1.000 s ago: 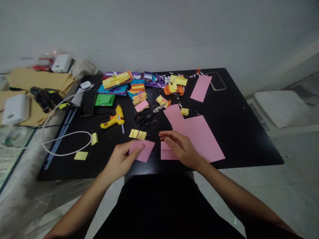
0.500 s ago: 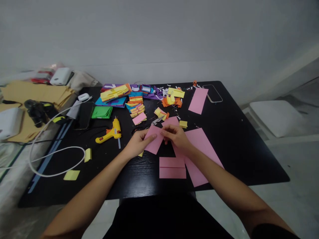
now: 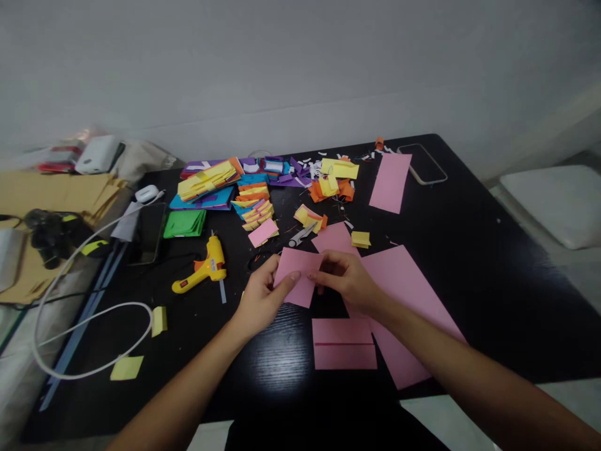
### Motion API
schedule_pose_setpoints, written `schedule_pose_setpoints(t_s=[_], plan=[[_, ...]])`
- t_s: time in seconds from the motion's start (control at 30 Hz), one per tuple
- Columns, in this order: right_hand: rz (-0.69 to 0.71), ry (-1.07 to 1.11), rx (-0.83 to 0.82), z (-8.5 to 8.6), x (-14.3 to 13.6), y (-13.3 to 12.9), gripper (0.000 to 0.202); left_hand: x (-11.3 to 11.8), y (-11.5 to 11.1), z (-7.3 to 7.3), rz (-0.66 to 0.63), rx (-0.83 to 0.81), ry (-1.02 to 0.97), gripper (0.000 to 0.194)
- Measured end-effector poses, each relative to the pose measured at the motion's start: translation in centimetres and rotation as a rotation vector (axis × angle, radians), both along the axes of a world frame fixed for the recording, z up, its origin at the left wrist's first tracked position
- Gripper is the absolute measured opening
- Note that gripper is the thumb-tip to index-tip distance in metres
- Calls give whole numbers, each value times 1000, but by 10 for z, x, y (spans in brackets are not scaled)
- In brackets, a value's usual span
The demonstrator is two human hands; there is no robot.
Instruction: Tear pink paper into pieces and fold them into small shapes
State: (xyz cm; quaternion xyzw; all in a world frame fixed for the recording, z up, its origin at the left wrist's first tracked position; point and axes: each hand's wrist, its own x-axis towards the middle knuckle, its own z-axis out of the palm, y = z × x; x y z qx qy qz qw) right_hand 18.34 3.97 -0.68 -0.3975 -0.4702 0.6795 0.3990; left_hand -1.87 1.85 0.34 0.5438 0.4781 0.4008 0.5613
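At center frame, the left hand (image 3: 258,299) and right hand (image 3: 346,279) pinch a pink paper piece (image 3: 299,269) from opposite sides, apparently squaring it up; any next move seems to call for aligned edges and light fingertips.

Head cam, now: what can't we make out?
All head view:
- Left fingers: tips hidden behind the held pink card.
- Scissors: handles partly hidden by the left hand.
- Big pink sheet: part hidden by the right forearm.
- White box: cut off by left edge.
- Glue gun: label too small to read.
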Motion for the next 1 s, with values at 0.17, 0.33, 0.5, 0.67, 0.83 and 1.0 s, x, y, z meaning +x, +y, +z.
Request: schedule_pose_setpoints(t_s=[0.17,0.33,0.5,0.67,0.83,1.0], plan=[[-25,37,-12,2,3,2,33,-2,1,5,-15,-17,-1,32],[-11,13,51,3,2,0,25,-3,4,1,38,1,0,29],[-1,5,85,-1,0,-3,22,-1,6,-5,56,-23,-161,23],[-37,-39,84,-2,4,-1,16,-9,9,-3,-4,14,-152,11],[-17,104,-83,-1,9,2,17,-16,12,2,-56,171,-24,21],[-20,81,-53,-1,7,2,17,-16,11,2,-46,269,87,29]])
